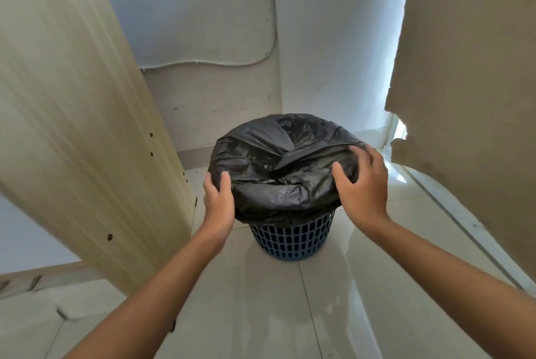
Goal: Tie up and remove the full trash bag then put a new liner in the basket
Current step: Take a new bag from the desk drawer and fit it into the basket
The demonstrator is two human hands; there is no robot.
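Black trash bag (285,167) draped over rim of blue basket (291,238), centre of tiled floor (261,300). Left hand (219,199) and right hand (362,184) curled, gripping bag's near edge. Wooden panel (72,112) close left; wall (203,24) beyond.

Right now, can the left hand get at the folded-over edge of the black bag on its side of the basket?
Probably yes. The left hand already touches the black bag at the rim of the blue basket, and nothing lies between them.
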